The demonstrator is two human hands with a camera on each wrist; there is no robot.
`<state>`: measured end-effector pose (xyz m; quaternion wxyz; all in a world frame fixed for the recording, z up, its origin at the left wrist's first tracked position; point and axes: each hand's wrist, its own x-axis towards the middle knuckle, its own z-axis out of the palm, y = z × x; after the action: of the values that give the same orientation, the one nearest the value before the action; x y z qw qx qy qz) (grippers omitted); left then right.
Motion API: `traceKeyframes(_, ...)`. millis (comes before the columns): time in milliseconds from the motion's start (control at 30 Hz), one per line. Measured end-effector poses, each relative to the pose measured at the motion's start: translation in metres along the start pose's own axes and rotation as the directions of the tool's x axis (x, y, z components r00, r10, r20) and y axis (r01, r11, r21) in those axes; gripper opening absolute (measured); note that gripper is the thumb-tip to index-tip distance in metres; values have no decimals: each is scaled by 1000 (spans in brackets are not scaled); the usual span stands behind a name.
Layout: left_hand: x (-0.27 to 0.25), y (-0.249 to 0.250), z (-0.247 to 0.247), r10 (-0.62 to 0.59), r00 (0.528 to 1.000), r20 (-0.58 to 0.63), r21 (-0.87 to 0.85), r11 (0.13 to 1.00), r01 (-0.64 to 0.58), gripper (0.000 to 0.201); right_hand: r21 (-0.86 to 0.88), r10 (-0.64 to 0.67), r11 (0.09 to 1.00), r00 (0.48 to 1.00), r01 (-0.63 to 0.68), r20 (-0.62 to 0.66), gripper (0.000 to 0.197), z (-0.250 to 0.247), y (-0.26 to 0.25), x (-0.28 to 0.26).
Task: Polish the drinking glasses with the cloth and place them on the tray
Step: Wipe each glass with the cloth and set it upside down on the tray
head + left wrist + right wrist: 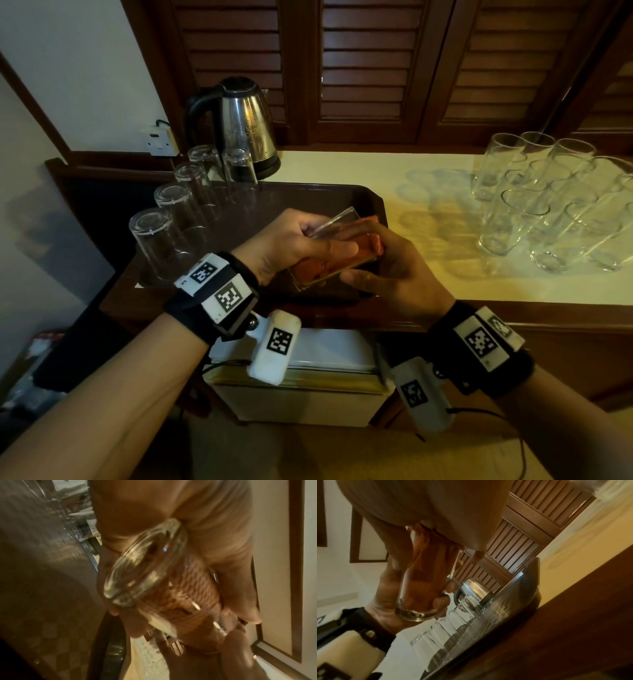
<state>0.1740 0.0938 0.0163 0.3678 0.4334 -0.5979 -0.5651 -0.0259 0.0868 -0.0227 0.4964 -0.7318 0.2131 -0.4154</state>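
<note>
Standing upside down along the tray's left edge are five glasses, with a kettle behind the tray. Over the tray, the left hand curls round a tilted glass stuffed with an orange cloth; the right hand has its fingers pushed into the glass mouth against the cloth. Right of the tray, more glasses stand clustered on the counter.

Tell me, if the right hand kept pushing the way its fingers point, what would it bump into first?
Probably the thick base of the held glass. The right hand pokes the orange cloth into it, toward the left hand. Depth inside is unclear.
</note>
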Motion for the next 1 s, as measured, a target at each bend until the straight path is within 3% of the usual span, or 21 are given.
traceKeyframes(133, 0, -3, 0, -69, 996, 58, -95, 993, 74, 53, -1, -30, 1000, 990, 30, -140, 31, 4, 5, 5)
traceKeyframes(267, -8, -11, -8, -13, 993, 119, -245, 969, 42, 60, -21, -116, 993, 979, 114, -169, 25, -3, -7, 13)
traceKeyframes(367, -15, -14, -8, 5, 991, 133, -299, 954, 35, 51, -326, -305, 905, 951, 274, -49, 38, -16, -10, 15)
traceKeyframes(467, -22, -8, -5, 51, 997, 59, -276, 961, -33, 52, -373, -282, 888, 959, 269, 20, 53, -20, -14, 13)
traceKeyframes(533, -22, 0, -3, 104, 994, -19, -171, 980, -106, 58, -340, -210, 921, 977, 191, -21, 57, -17, -17, 12)
traceKeyframes(600, -20, 7, -1, 213, 973, -90, 78, 975, -206, 68, -261, -120, 961, 989, 93, -90, 46, -9, -17, 13)
traceKeyframes(700, -18, 6, 1, 415, 901, -130, 567, 776, -275, 85, -80, -42, 996, 978, 26, -205, 28, 3, -18, 15)
traceKeyframes(767, -18, 2, 4, 465, 869, -171, 598, 749, -283, 86, 33, -24, 999, 967, 33, -252, 25, 5, -21, 14)
traceKeyframes(833, -16, 2, 5, 406, 879, -249, 483, 839, -250, 83, 116, -28, 991, 963, 61, -270, 22, 3, -26, 16)
traceKeyframes(867, -16, 4, 6, 316, 907, -279, 335, 917, -216, 79, 122, -47, 989, 962, 82, -268, 21, 2, -29, 16)
traceKeyframes(933, -19, 5, 6, 86, 976, -200, -38, 995, -96, 53, 73, -118, 988, 966, 138, -228, 21, -1, -32, 18)
traceKeyframes(1000, -25, 6, 5, -18, 998, -67, -183, 983, 5, 29, -93, -207, 976, 967, 195, -146, 27, -4, -34, 17)
